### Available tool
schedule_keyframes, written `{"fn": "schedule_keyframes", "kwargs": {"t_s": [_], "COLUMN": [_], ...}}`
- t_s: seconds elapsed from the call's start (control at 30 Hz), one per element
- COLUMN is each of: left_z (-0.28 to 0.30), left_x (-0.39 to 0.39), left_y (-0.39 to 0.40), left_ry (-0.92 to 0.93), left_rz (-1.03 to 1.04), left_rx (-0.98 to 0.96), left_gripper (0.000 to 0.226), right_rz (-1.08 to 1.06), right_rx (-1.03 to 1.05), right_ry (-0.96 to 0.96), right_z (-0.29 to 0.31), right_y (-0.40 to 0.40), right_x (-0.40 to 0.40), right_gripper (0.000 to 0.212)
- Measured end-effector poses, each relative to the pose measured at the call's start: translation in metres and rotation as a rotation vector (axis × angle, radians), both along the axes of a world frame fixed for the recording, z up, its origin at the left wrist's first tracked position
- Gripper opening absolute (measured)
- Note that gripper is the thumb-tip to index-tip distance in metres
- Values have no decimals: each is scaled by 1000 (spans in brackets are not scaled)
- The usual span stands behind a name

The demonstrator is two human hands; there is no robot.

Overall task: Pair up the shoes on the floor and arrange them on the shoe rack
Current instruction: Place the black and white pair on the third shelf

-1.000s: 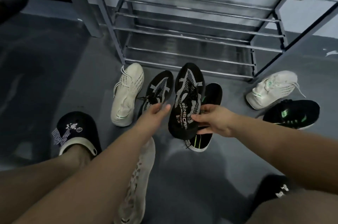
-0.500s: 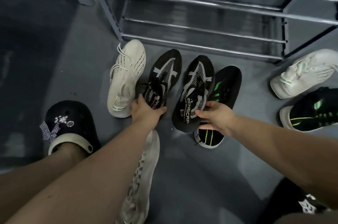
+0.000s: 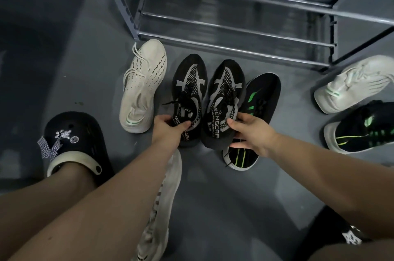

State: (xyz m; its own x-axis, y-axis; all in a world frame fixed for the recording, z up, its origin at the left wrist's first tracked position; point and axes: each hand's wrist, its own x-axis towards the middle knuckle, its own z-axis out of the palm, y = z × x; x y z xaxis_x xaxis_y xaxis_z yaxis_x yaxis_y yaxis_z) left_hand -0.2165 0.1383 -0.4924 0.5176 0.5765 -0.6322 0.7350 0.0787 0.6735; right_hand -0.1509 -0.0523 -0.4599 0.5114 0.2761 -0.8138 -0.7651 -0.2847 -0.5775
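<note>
A: Grey floor (image 3: 213,207), steel-bar shoe rack (image 3: 234,32) behind it. What's new?

B: Left hand (image 3: 168,130) has now curled its fingers round the left black mesh sneaker (image 3: 188,94); right hand (image 3: 251,130) grips the right black mesh sneaker (image 3: 223,101).

A: Where?

B: Touching, just before the rack. Paired, ready to lift.

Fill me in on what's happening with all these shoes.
A person crouches over shoes scattered on the floor in front of a metal shoe rack. The left hand grips the heel of one black mesh sneaker, and the right hand grips the heel of its match; the two lie side by side. A cream knit sneaker, a black shoe with green stripes and others lie unpaired around them.
</note>
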Motion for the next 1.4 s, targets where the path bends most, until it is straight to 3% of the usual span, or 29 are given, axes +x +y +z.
{"fn": "schedule_keyframes", "kwargs": {"t_s": [0.1, 0.2, 0.3, 0.57, 0.77, 0.97, 1.13, 1.4], "left_z": [11, 29, 48, 122, 214, 307, 357, 348], "left_x": [1, -2, -7, -21, -26, -44, -53, -54], "left_y": [3, 11, 18, 14, 4, 10, 37, 57], "left_ry": [-51, -78, -84, -211, -354, -347, -318, -250], "left_rz": [83, 11, -32, -142, -173, -281, -342, -288], "left_rx": [-211, -511, -619, -647, -648, -558, -484, -456], "left_gripper": [70, 44, 32, 15, 10, 11, 23, 15], "right_rz": [-17, -22, -15, 61, 83, 96, 90, 32], "right_rx": [18, 39, 89, 140, 121, 151, 194, 158], "right_ry": [16, 34, 45, -58, -220, -316, -363, -478], "right_z": [7, 19, 37, 133, 230, 310, 335, 316], "right_y": [-8, -19, -29, -47, -63, -64, -37, -3], "right_x": [2, 5, 5, 4, -13, -37, -51, -58], "right_gripper": [36, 31, 24, 18, 19, 15, 12, 10]}}
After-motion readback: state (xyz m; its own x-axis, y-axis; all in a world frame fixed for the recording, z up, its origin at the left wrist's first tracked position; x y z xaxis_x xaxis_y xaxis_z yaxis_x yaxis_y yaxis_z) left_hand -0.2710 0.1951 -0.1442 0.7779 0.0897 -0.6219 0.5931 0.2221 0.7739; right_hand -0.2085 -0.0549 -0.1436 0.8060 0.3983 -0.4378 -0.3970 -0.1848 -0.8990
